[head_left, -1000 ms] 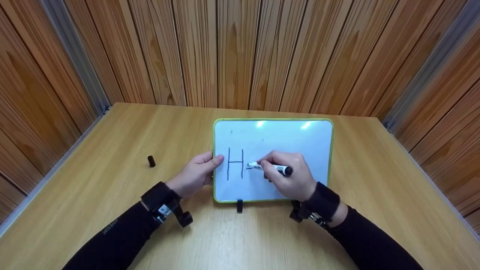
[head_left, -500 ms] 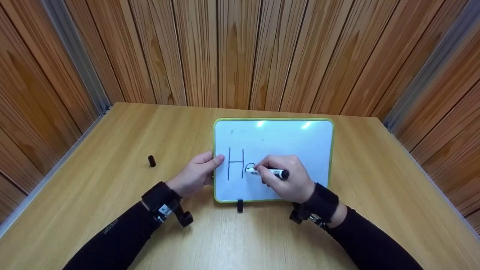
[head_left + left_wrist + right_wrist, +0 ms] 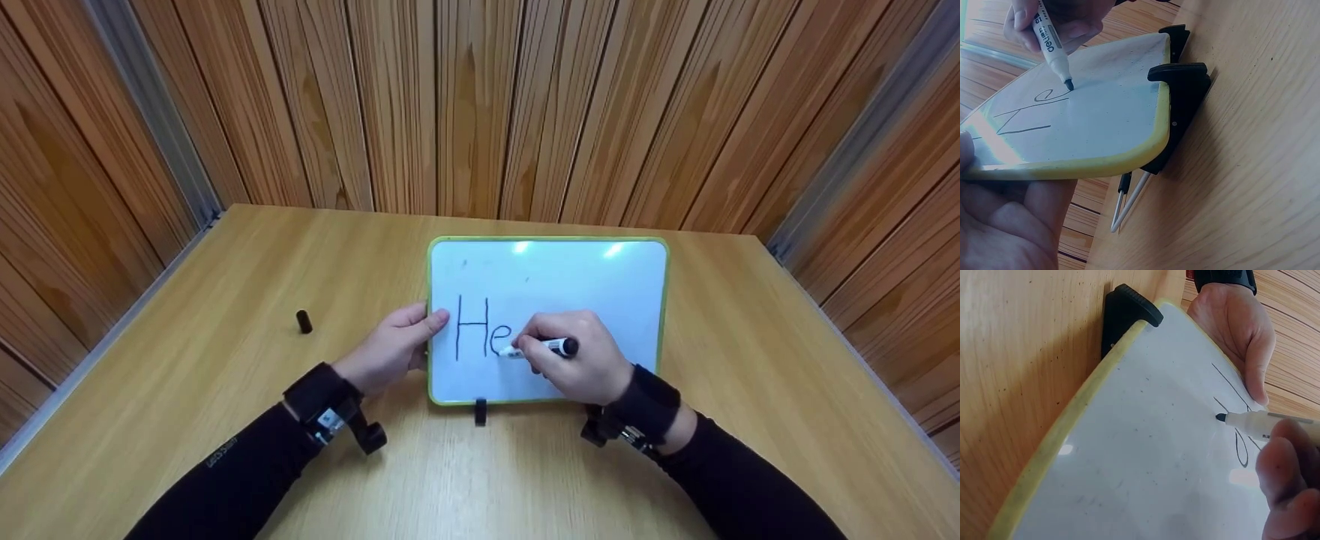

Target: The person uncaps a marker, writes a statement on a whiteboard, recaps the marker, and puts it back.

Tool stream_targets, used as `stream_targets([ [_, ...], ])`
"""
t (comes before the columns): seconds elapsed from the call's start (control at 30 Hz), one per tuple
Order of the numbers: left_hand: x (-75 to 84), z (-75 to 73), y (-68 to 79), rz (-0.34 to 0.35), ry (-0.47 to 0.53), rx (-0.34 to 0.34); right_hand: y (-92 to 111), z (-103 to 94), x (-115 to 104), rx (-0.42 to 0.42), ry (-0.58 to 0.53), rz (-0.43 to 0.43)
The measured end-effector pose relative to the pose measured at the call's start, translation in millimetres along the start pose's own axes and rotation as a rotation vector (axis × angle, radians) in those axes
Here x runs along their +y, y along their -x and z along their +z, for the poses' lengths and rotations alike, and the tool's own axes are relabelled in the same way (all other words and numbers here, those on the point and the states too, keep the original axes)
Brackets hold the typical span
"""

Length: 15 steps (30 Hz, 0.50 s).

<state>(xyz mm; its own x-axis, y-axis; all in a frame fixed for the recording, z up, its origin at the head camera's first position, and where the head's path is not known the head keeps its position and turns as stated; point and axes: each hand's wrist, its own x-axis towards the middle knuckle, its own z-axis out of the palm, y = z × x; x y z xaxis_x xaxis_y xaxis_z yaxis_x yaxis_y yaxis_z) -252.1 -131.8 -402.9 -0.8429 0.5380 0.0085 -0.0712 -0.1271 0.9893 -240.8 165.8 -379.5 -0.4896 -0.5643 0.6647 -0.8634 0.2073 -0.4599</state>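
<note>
A whiteboard (image 3: 577,277) with a yellow-green rim leans tilted on a black stand (image 3: 1185,84). Its left edge is gripped by my left hand (image 3: 394,341), thumb on the front and fingers behind. Black letters "He" (image 3: 472,325) stand on the board's left half. In my right hand (image 3: 581,356), a white marker (image 3: 1049,42) with a black end is pinched between thumb and fingers. Its dark tip meets the board at the lower end of the "e", as the left wrist view shows.
A black marker cap (image 3: 304,322) lies on the wooden table (image 3: 187,360) to the left of my left hand. Wood-plank walls (image 3: 472,112) rise behind the table and at both sides. White wire legs (image 3: 1134,202) show behind the stand.
A short stroke beside the "H" has grown into an "e". My right hand has moved the marker tip round and down along it. The left hand has stayed on the board's edge.
</note>
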Motion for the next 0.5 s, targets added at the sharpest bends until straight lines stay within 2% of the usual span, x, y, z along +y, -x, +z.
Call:
stream_targets([
  [0.23,-1.2,-0.5,-0.9,0.003,0.001,-0.001,-0.4,-3.1,-1.2,0.017,0.006,0.046],
  [0.5,-2.7,-0.2,-0.9,-0.007,0.006,0.022,-0.9,-3.4,-1.9,0.061,0.019,0.049],
])
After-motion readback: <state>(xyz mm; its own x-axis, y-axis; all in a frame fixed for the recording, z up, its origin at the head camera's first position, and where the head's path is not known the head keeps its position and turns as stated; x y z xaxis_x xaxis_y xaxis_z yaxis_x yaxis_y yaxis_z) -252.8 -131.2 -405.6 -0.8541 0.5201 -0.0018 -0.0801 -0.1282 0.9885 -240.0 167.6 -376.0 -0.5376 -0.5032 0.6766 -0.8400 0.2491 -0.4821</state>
